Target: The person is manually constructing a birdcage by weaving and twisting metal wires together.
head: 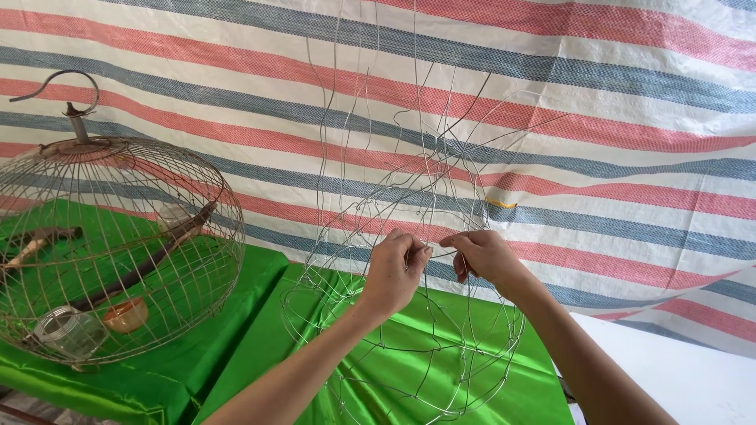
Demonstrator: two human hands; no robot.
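Head view showed both hands raised at the middle of an unfinished wire frame (409, 315), which stood on a green cloth (252, 330) with loose wire ends rising well above it. The left hand (394, 271) was closed, its fingertips pinched on a thin wire strand of the frame. The right hand (484, 256) was likewise closed, thumb and fingers gripping the same run of wire just beside the left. To the left stood a finished domed wire cage (118, 244) with a hook on top, holding a wooden perch (150, 260), a small glass jar (67, 330) and an orange cup (126, 315). A striped tarpaulin (614, 118) hung behind.
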